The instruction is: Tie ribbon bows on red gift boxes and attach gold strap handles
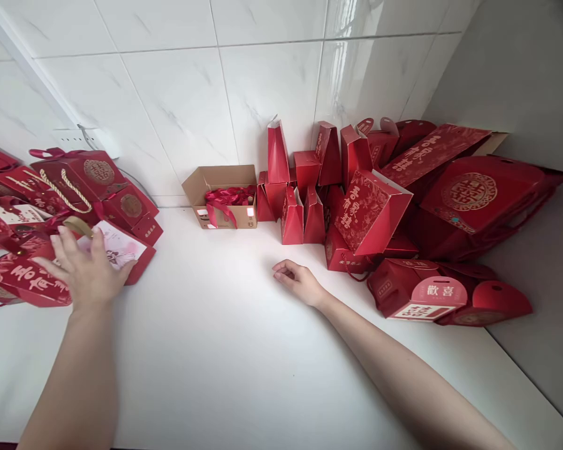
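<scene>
My left hand [85,269] lies with fingers spread on a red gift box with a pale picture panel [122,250] at the left of the white table [225,350]. It rests on the box and grips nothing. My right hand [296,279] rests on the bare tabletop near the middle, fingers loosely curled, with nothing in it. Just beyond the right hand stand small red gift bags [303,215] and a patterned red box [370,209].
More red gift boxes with gold rope handles [82,181] pile up at the far left. A brown cardboard box of red ribbons [225,197] sits against the tiled wall. Large red bags and boxes [473,200] fill the right corner by the grey wall.
</scene>
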Action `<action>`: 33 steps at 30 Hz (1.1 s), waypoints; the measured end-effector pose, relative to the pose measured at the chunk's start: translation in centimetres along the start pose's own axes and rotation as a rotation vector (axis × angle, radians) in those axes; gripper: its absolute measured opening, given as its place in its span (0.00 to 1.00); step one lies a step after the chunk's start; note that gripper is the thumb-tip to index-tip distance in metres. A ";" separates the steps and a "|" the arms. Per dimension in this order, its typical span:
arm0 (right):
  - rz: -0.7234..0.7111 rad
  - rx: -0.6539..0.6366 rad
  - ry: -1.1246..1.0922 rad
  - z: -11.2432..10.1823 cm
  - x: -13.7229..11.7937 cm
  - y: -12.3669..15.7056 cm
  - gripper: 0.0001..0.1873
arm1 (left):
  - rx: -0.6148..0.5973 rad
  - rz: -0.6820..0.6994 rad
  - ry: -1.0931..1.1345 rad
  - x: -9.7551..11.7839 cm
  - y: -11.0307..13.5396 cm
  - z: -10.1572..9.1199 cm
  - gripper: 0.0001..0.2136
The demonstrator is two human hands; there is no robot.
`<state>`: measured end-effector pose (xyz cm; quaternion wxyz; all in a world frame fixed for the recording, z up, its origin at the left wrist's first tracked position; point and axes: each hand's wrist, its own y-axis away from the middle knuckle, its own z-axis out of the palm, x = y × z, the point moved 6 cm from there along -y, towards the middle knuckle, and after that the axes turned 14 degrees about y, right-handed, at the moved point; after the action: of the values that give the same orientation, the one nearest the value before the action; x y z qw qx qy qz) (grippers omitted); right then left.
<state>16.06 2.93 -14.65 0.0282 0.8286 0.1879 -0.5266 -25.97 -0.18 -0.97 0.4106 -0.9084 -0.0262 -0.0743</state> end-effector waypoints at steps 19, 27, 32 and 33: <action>-0.022 0.001 0.030 0.2 -0.1 0.0 0.15 | -0.384 0.443 0.304 16.9 3.4 10.9 0.24; -0.052 -0.001 0.084 0.1 -0.5 -0.1 0.12 | -0.325 0.154 0.622 20.1 -6.1 14.6 0.15; -0.063 -0.015 0.102 0.0 -0.4 -0.3 0.12 | -0.293 0.015 0.696 21.5 -11.5 17.9 0.12; -0.064 -0.016 0.104 0.0 -0.4 -0.3 0.12 | -0.291 -0.014 0.723 21.5 -12.0 18.4 0.11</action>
<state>15.76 3.11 -14.24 0.0084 0.8481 0.2199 -0.4821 -3.92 21.29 -0.68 0.2599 -0.8721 0.1247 -0.3954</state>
